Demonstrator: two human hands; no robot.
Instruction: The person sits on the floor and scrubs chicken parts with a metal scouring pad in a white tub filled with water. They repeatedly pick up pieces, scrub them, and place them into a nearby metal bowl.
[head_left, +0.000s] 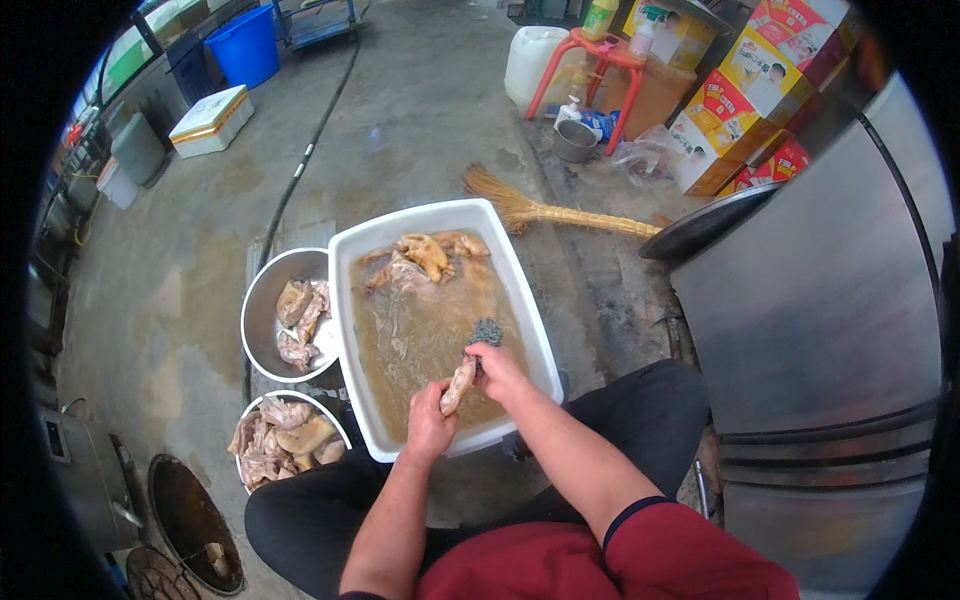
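My left hand (433, 420) grips one end of a pale piece of meat (457, 388) above the near part of a white plastic tub (343, 315). My right hand (495, 369) is at the meat's other end and holds a steel wool scrubber (486, 334). Murky water (412, 341) fills much of the tub, and more meat pieces (426, 256) lie at its far end, partly under water. Left of the tub, a metal basin (259, 289) holds several meat pieces (298, 304). A fuller round container (345, 435) nearer me is heaped with meat (289, 441).
A straw broom (577, 216) lies beyond the tub's right side. A black hose (315, 146) runs along the floor at left. An uncovered round floor hole (191, 525) is at lower left. Steel cabinetry (817, 300) stands at right; a red stool (634, 60) stands farther back.
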